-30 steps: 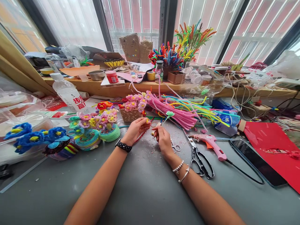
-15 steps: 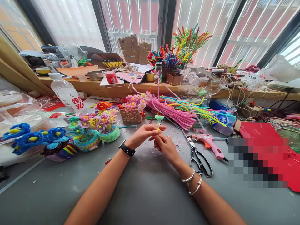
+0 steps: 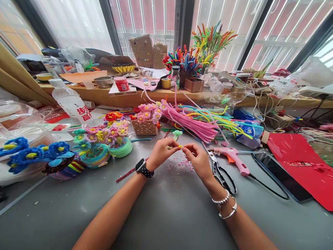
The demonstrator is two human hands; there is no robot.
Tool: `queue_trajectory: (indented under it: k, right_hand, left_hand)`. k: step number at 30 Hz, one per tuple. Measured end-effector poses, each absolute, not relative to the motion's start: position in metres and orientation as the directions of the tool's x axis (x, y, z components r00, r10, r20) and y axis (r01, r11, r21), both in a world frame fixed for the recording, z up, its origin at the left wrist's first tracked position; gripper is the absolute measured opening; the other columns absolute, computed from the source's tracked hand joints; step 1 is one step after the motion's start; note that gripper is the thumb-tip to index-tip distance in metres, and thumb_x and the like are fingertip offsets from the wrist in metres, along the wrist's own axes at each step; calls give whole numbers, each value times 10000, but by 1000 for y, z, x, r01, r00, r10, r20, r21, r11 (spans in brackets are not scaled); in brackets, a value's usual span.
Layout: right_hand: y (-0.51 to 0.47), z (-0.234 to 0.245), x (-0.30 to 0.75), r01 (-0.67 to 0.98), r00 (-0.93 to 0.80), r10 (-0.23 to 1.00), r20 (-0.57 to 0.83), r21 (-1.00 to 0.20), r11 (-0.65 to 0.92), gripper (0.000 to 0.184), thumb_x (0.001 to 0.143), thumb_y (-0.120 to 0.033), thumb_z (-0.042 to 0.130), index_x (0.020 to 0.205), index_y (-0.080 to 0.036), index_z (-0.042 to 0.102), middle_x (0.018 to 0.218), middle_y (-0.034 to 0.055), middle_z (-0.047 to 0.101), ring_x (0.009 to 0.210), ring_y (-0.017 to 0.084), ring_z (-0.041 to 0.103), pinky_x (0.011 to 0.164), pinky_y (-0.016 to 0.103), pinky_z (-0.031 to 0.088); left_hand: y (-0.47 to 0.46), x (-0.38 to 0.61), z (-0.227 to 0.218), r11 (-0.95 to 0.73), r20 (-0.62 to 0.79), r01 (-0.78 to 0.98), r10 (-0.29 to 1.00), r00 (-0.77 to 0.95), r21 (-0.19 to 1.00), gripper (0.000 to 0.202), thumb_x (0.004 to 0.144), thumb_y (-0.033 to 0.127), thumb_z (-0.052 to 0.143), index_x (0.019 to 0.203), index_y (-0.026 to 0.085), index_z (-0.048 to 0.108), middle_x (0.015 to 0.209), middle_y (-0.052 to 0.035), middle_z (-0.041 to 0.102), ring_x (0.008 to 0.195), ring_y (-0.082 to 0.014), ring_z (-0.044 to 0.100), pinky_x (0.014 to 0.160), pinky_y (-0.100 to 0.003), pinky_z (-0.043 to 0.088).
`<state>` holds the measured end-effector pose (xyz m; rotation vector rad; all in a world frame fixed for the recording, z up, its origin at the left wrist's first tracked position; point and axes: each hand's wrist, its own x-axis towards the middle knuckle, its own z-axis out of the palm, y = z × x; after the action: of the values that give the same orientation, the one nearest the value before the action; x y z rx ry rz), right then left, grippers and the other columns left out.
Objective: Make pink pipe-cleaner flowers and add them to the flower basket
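Observation:
My left hand [image 3: 161, 155], with a black watch at the wrist, is closed in a pinch. Opposite it, my right hand [image 3: 198, 160] pinches too, two silver bracelets on that wrist. Between the fingertips shows a short yellow piece of pipe cleaner [image 3: 180, 146], mostly covered by the fingers. A pale green fuzzy flower [image 3: 177, 133] appears just beyond my left fingertips; I cannot tell whether it is held or lies on the table. Pink fuzz scraps [image 3: 183, 162] are scattered below my hands. Black-handled scissors [image 3: 226, 178] lie beside my right hand.
A pink glue gun [image 3: 234, 159] and a phone [image 3: 281, 175] lie to the right. Behind are a bundle of pink pipe cleaners [image 3: 197, 125] and a basket of pink flowers [image 3: 144, 127]. Flower pots [image 3: 121, 148] and a water bottle [image 3: 71, 102] stand left. A red glittery stick [image 3: 126, 174] lies near my left wrist.
My hands have moved apart, the right one shifting to the right. The green flower, upright above the fingers before, now shows slightly lower behind them. The yellow piece now spans between both fingertips.

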<state>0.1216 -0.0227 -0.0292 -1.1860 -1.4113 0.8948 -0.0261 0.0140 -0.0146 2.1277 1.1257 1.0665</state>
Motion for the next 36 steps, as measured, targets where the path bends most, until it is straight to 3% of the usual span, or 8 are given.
queue_trajectory:
  k: [5, 9, 12, 17, 21, 27, 32, 36]
  right_hand:
    - [-19, -28, 131, 458, -17, 976, 218, -866, 201, 240, 767, -372, 495, 760, -150, 586, 722, 34, 610, 597, 120, 531, 579, 232, 415]
    - [-16, -22, 150, 849, -65, 997, 35, -523, 73, 169, 733, -275, 542, 658, -165, 645, 750, 66, 650, 690, 175, 572, 630, 273, 385]
    - [-18, -20, 155, 946, -20, 996, -90, -325, -10, 160, 714, -289, 558, 651, -181, 658, 719, 73, 660, 699, 200, 593, 567, 268, 362]
    - [-27, -20, 147, 984, 1, 987, -160, -177, -30, 168, 707, -234, 517, 744, -156, 662, 800, 113, 666, 726, 223, 614, 518, 260, 346]
    - [-32, -19, 141, 994, 12, 981, -193, -101, -32, 217, 673, -204, 506, 777, -118, 676, 809, 156, 668, 728, 245, 619, 486, 255, 322]
    - [-24, -25, 145, 974, 56, 988, -146, -209, -87, 203, 654, -228, 482, 609, -148, 662, 646, 119, 661, 610, 211, 604, 445, 245, 268]
    - [-12, -31, 150, 880, 42, 999, -6, -472, -39, 185, 676, -224, 475, 594, -178, 634, 617, 50, 652, 587, 151, 570, 496, 222, 307]
    - [-11, -37, 142, 767, 33, 988, 151, -638, 72, 227, 728, -337, 488, 612, -165, 579, 579, 18, 601, 535, 122, 519, 500, 212, 311]
  left_hand:
    - [14, -26, -19, -591, 455, 553, 806, 378, 587, 134, 724, 256, 569, 645, 150, 590, 670, -15, 619, 636, -108, 530, 625, -213, 385]
    - [15, -27, -19, -482, 398, 631, 872, 283, 608, 155, 692, 276, 600, 613, 146, 572, 627, -6, 621, 572, -100, 508, 563, -209, 372]
    - [16, -28, -19, -396, 329, 611, 917, 225, 686, 181, 680, 309, 599, 613, 143, 576, 577, 3, 612, 518, -93, 496, 516, -205, 369]
    - [21, -29, -21, -198, 153, 331, 976, 158, 923, 170, 669, 288, 586, 705, 127, 630, 617, -17, 643, 579, -116, 572, 570, -223, 443]
    - [24, -31, -19, -58, 49, 98, 994, 96, 994, 205, 632, 249, 615, 782, 115, 658, 745, -51, 675, 665, -132, 599, 601, -234, 467]
    - [23, -34, -14, 49, -35, -110, 992, 123, 993, 288, 613, 304, 653, 839, 127, 671, 703, -37, 663, 646, -115, 590, 635, -239, 464]
    - [24, -34, -16, 81, -54, -152, 983, 177, 985, 299, 585, 277, 685, 855, 149, 678, 760, -31, 672, 684, -96, 579, 711, -225, 449]
    - [26, -34, -17, 52, -37, -88, 986, 162, 995, 276, 585, 253, 674, 839, 146, 682, 789, -38, 675, 687, -105, 573, 697, -228, 445]
